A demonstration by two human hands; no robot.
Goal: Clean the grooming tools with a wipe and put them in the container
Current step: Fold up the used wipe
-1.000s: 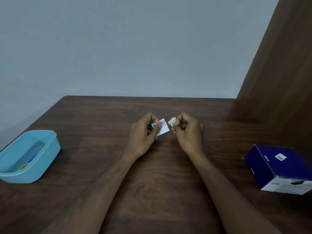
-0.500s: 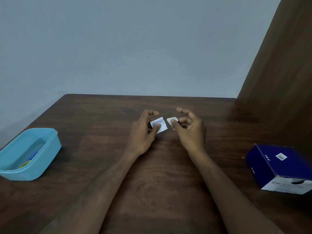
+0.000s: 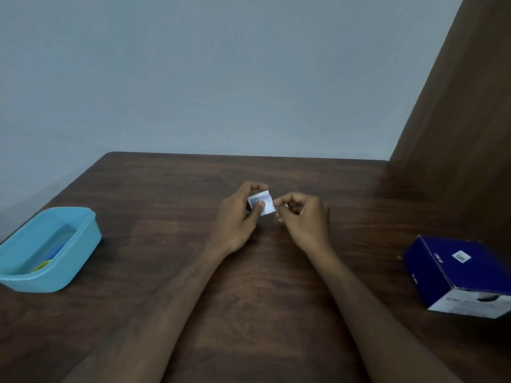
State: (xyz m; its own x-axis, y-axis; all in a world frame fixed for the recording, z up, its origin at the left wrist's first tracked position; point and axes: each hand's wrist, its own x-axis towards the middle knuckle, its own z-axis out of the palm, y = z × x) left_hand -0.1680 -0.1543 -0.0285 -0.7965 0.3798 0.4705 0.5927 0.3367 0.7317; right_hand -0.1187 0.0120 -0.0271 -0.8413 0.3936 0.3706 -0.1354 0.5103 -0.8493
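My left hand (image 3: 237, 219) pinches a small white wipe packet (image 3: 264, 201) with printed text, held above the middle of the table. My right hand (image 3: 304, 219) is beside it, thumb and forefinger pinched at the packet's right edge, with a bit of white showing by the fingertips. The light blue container (image 3: 69, 261) stands at the table's left edge. Inside it lie a blue tool (image 3: 59, 251) and a yellow-green tool (image 3: 42, 265), both partly hidden by the wall.
A dark blue cardboard box (image 3: 459, 272) with a white end lies at the right. A brown wooden panel (image 3: 456, 134) rises along the table's right side. The dark wooden table (image 3: 262, 299) ends at a grey wall behind.
My right hand, which held a small white piece apart from the packet with fingers spread, has closed in and now pinches at the packet's right edge. The left hand kept its hold.
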